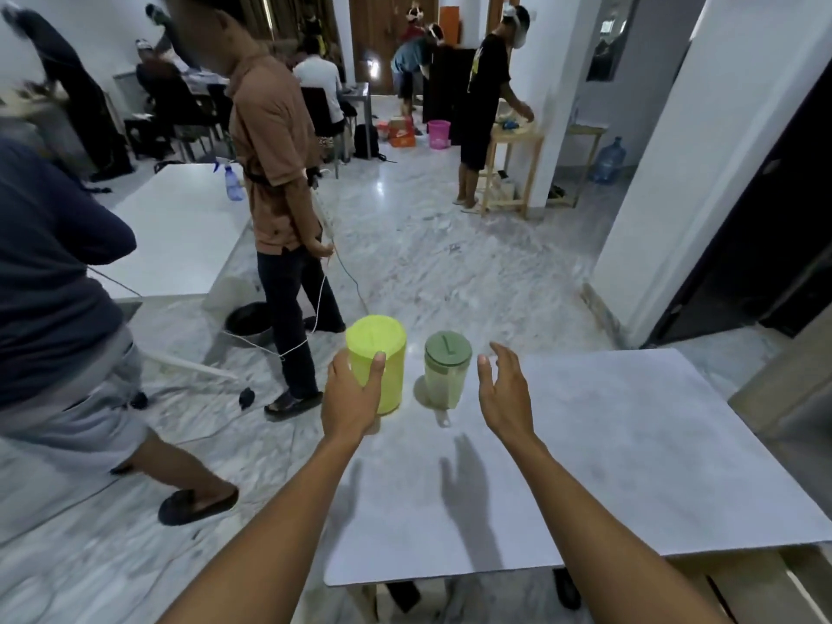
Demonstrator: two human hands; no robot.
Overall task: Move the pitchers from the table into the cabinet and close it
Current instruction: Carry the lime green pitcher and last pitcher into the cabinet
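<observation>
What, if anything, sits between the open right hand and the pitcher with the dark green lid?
Nothing visible. The right hand hovers open just right of the green-lidded pitcher, with only bare table between them. The left hand already grips the yellow pitcher.

We see left hand [351, 394] hiding lower side of yellow pitcher [380, 353]; its handle out of sight. Tabletop [630, 443] corner cut by right edge.

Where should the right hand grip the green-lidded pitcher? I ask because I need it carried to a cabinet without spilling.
Probably around the clear body just under the lid, coming from the right. The green-lidded pitcher stands upright on the table, its right flank bare, and the open right hand is already beside it. The yellow pitcher, held by the left hand, crowds its left.
</observation>
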